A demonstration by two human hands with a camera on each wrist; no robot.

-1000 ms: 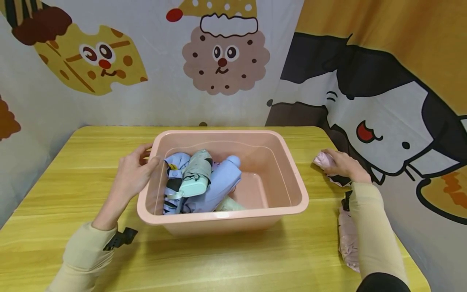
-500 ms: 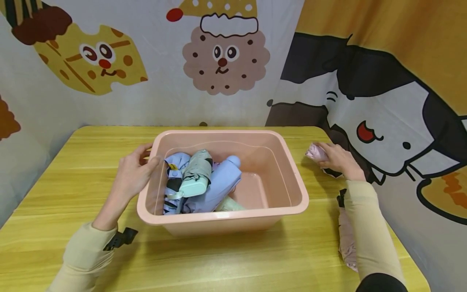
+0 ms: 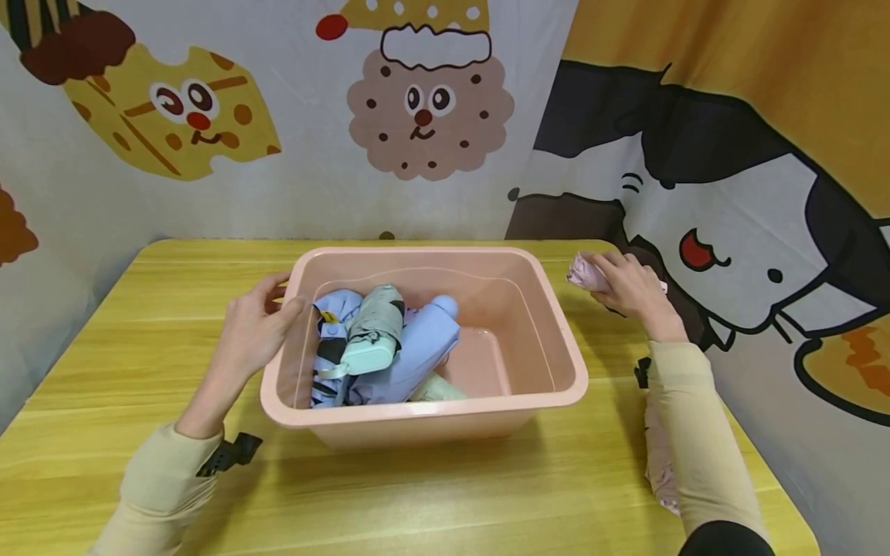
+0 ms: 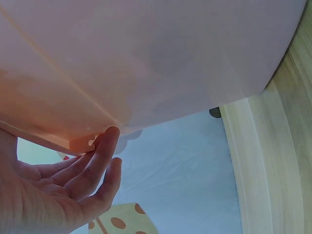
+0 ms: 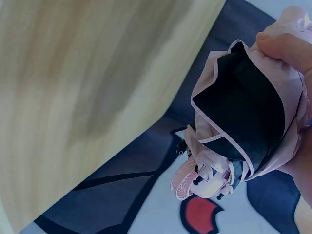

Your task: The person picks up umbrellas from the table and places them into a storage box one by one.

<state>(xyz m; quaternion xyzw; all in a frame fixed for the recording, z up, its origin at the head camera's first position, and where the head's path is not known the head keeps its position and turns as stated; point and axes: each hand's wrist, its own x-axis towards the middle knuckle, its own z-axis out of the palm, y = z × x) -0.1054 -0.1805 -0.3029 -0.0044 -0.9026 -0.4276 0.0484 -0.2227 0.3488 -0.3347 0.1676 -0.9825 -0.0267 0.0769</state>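
My left hand [image 3: 253, 332] grips the left rim of a pink plastic basin [image 3: 417, 415], thumb over the rim. The left wrist view shows its fingers [image 4: 100, 163] against the basin's outer side. A folded pink umbrella [image 3: 585, 272] with a black underside is held in my right hand [image 3: 633, 293], right of the basin by the table's far right corner. In the right wrist view, ribs and a pink strap [image 5: 183, 180] hang from the umbrella's loose end. Inside the basin lie a blue umbrella [image 3: 417, 347], a grey-green one [image 3: 375, 328] with a mint handle, and a blue-and-black one [image 3: 332, 347].
Another folded pink umbrella [image 3: 659, 463] lies on the wooden table [image 3: 445, 502], partly hidden beneath my right forearm. Something pale green [image 3: 436, 388] sits low in the basin. A cartoon-printed curtain [image 3: 306, 185] hangs behind and to the right of the table.
My right hand has lifted the pink umbrella and moved it leftward and away from me, toward the basin's far right side. The left hand and basin have stayed put.
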